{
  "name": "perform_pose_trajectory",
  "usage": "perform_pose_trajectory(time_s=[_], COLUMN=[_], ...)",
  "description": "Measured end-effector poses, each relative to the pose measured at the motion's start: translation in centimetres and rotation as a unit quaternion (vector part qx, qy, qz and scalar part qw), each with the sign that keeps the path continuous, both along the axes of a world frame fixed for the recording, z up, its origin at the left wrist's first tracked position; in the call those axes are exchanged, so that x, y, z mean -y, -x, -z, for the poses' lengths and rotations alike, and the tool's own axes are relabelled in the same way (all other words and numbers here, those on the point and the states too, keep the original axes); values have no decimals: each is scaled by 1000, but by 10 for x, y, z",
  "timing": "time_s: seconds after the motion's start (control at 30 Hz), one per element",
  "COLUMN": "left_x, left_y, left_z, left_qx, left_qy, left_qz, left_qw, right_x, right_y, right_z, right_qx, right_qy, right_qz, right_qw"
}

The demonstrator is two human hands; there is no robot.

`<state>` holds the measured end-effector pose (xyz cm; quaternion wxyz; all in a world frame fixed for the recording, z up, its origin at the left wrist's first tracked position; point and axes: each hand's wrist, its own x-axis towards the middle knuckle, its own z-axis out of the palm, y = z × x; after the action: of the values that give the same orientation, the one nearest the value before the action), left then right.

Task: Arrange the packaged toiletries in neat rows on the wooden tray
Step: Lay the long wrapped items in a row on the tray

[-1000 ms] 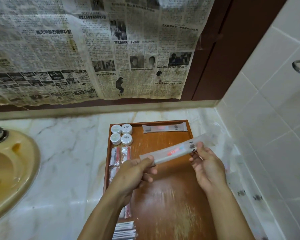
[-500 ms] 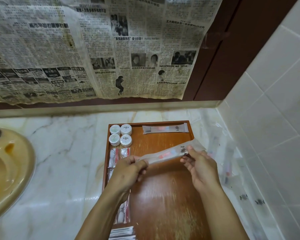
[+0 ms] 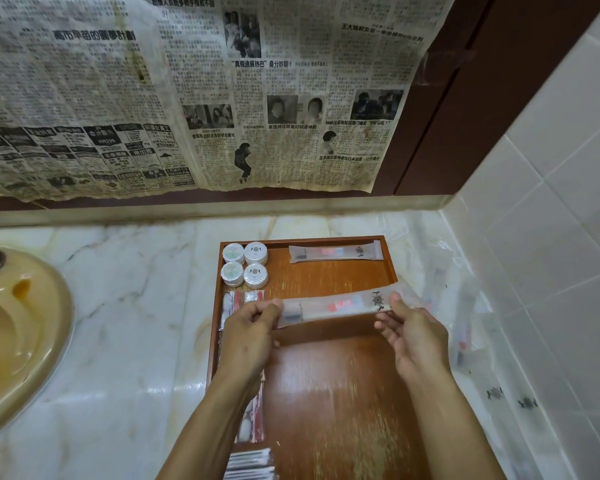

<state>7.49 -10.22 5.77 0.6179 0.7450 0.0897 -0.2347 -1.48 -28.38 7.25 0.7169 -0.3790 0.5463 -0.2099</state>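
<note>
A wooden tray point(image 3: 329, 393) lies on the marble counter. I hold a long frosted toothbrush packet point(image 3: 340, 304) level above the tray's middle: my left hand point(image 3: 252, 332) pinches its left end, my right hand point(image 3: 413, 336) grips its right end by the printed crest. A matching packet point(image 3: 336, 253) lies along the tray's far edge. Several round white soap packs point(image 3: 245, 265) sit in the tray's far left corner. Below them, slim clear sachets point(image 3: 236, 301) line the left side, partly hidden by my left arm. Flat white packets point(image 3: 252, 464) show at the tray's near left.
More clear-wrapped packets point(image 3: 454, 317) lie loose on the counter between the tray and the tiled right wall point(image 3: 551, 237). A beige sink point(image 3: 18, 337) fills the left side. Old newspaper point(image 3: 187, 98) hangs over the wall behind the counter.
The packet has come down and levelled out from a tilted hold, now closer to the tray. Both hands moved with it, slightly away from me.
</note>
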Motion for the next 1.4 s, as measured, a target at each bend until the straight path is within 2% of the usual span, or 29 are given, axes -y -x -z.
perform_pose_trajectory(time_s=[0.27,0.57,0.63,0.87,1.03,1.2,1.27,1.4], left_x=[13,22,28,50,73,91,93,95], left_y=[-1,-14,-16,-38,-54,-64,-64,-63], left_z=[2,17,20,39,41,62,68,72], left_qx=[-40,-151,-135,8,66,42,38,39], left_qy=[30,55,35,-103,-206,-207,-206,-212], left_qz=[-48,15,16,-11,2,2,-3,-11], left_qw=[998,987,990,995,976,977,978,977], right_x=[6,30,34,59,86,93,90,86], right_y=[4,-2,-7,-21,-31,-50,-55,-57], right_z=[10,26,32,47,61,76,80,88], right_qx=[-4,-56,-61,-135,-241,-336,-348,-359], right_qy=[-3,53,68,138,283,407,450,493], right_qz=[14,-27,-36,-80,-180,-213,-227,-225], right_qw=[1000,997,995,978,911,822,791,760])
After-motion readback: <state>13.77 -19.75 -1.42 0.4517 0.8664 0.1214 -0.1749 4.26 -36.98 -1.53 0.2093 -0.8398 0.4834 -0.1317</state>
